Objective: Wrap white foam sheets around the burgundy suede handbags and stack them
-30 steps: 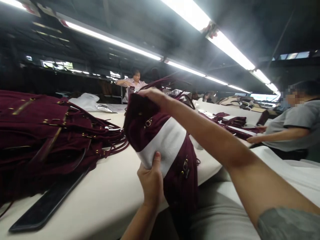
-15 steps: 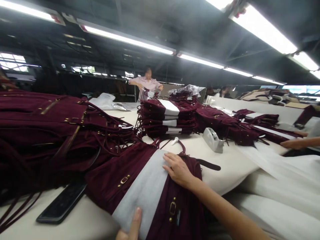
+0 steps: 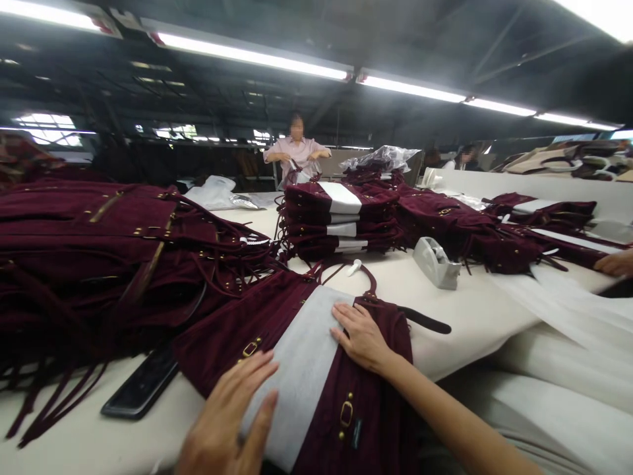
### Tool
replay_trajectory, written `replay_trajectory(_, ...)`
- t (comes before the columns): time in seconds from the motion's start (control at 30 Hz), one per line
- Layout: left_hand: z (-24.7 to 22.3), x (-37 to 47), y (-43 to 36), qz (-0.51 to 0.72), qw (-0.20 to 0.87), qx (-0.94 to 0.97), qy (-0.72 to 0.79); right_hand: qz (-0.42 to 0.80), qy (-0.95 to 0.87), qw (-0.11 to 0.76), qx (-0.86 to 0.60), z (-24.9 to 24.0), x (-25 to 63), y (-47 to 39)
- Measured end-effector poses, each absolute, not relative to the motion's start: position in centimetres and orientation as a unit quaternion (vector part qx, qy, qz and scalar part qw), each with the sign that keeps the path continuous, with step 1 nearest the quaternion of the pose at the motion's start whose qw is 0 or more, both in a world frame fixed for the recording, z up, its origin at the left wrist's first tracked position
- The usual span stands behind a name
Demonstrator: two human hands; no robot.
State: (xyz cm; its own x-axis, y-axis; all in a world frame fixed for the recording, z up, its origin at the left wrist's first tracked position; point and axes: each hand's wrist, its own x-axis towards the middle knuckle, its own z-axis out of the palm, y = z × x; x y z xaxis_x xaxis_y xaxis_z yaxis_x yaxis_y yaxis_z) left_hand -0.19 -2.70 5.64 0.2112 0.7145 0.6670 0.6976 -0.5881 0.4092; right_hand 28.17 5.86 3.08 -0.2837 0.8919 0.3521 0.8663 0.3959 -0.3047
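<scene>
A burgundy handbag [image 3: 326,429] with brass buckles lies in front of me on the cream-covered table [image 3: 475,316]. Across it runs a band of white wrapping sheet [image 3: 291,363]. My right hand [image 3: 363,336] rests on the bag's upper part, fingers stretched out over the edge of the sheet. At the band's lower left is my left hand [image 3: 227,415], open with fingers apart; whether it touches the sheet I cannot tell. A dark strap [image 3: 425,320] sticks out on the right side of the bag.
A black phone [image 3: 141,386] lies left of the bag, beside a big heap of burgundy bags [image 3: 79,264]. Beyond are a stack of banded bags [image 3: 341,224] and a tape dispenser [image 3: 436,262]. Across the table stands a person [image 3: 297,152]; another person's hand [image 3: 616,264] shows at right.
My left hand has risen into view over the band's left side, its fingers now spread. My right hand stays on the bag. The camera view has shifted slightly.
</scene>
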Motion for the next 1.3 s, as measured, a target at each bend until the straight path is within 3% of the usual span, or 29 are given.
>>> replay_trajectory(0.1, 4.4, 3.0, 0.6, 0.291, -0.076, 0.89, 0.341, 0.058, -0.754, 0.234, -0.611, 5.0, 28.9, 9.0)
replay_trajectory(0.2, 1.3, 4.5, 2.1, 0.205, -0.122, 0.919, 0.315, 0.132, -0.694, 0.139, -0.694, 7.1, 29.7, 13.2)
replay_trajectory(0.33, -0.4, 4.2, 1.8, 0.199, -0.136, 0.916, 0.319, 0.244, -0.675, 0.047, -0.695, 8.4, 30.4, 17.6)
replay_trajectory(0.47, 0.7, 3.6, 1.1, 0.212, -0.118, 0.916, 0.319, 0.323, -0.674, 0.019, -0.664, 8.1, 29.9, 19.2)
replay_trajectory(0.6, 1.0, 3.3, 1.0, 0.238, -0.123, 0.912, 0.312, 0.499, -0.611, 0.041, -0.613, 8.1, 29.8, 18.6)
replay_trajectory(0.73, 0.5, 2.6, 1.0, 0.26, -0.151, 0.908, 0.292, 0.597, -0.513, 0.151, -0.598, 8.3, 30.4, 17.2)
replay_trajectory(0.83, -0.1, 2.0, 0.9, 0.28, -0.166, 0.895, 0.304, 0.59, -0.485, 0.208, -0.612, 8.1, 30.4, 16.3)
replay_trajectory(1.0, -0.5, 1.6, 0.6, 0.291, -0.164, 0.873, 0.354, 0.57, -0.501, 0.203, -0.619, 8.9, 29.7, 16.5)
replay_trajectory(1.17, 0.6, 2.8, 1.0, 0.244, -0.138, 0.869, 0.408, 0.262, -0.672, 0.126, -0.681, 10.1, 28.8, 19.3)
replay_trajectory(1.3, 1.1, 3.6, 1.4, 0.199, -0.106, 0.872, 0.434, 0.159, -0.693, 0.099, -0.696, 6.7, 28.1, 19.8)
